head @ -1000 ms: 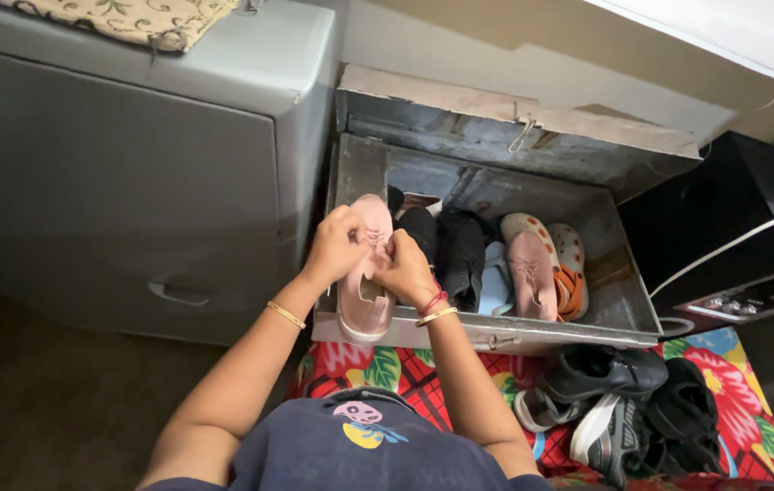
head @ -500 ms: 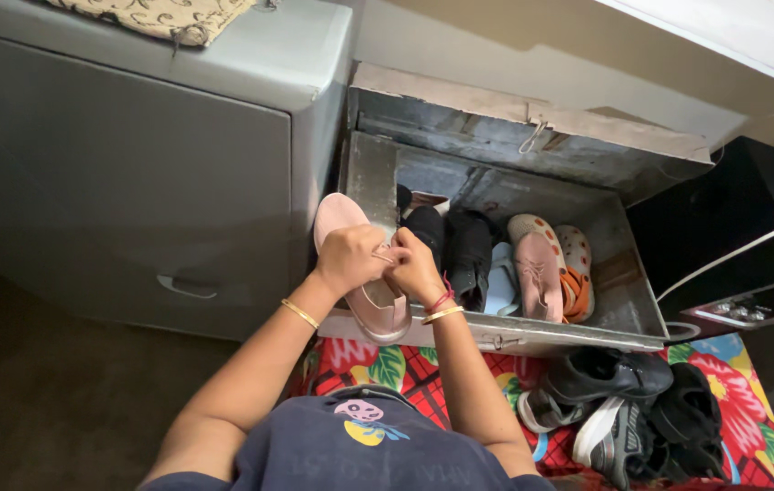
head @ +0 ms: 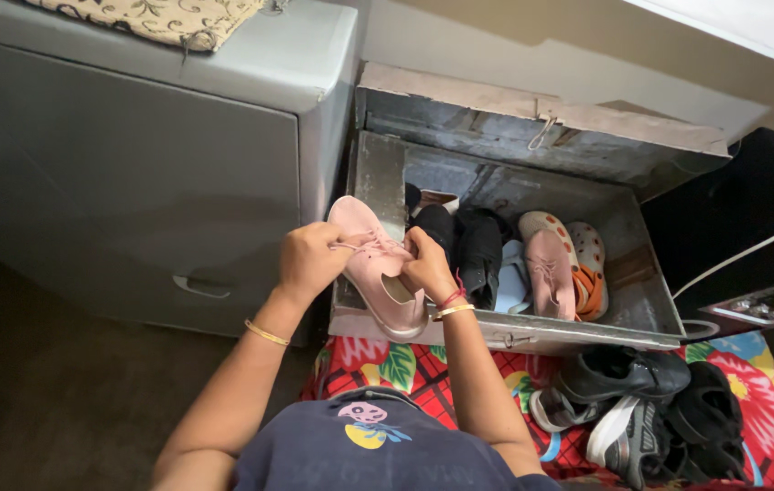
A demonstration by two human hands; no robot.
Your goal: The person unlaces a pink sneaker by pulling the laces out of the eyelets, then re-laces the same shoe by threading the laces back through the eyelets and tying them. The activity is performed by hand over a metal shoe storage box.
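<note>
A pink lace-up shoe [head: 370, 269] rests on the front left edge of an open grey metal trunk [head: 587, 336], toe pointing away and to the left. My left hand [head: 309, 259] pinches a lace on the shoe's left side. My right hand [head: 428, 264] pinches the lace on its right side, just above the shoe's opening. Inside the trunk stand black shoes [head: 478, 250], a matching pink shoe [head: 549, 268] and an orange-and-cream clog [head: 591, 264].
A large grey metal cabinet [head: 150, 173] with a patterned cloth [head: 159, 18] on top stands to the left. Dark sneakers [head: 623, 391] lie on a red floral mat [head: 387, 364] in front. A black box [head: 750, 236] with a white cable sits to the right.
The pink shoe has swung so its toe points further left and sits lower on the trunk edge. Both hands have shifted slightly left with it, still on the laces.
</note>
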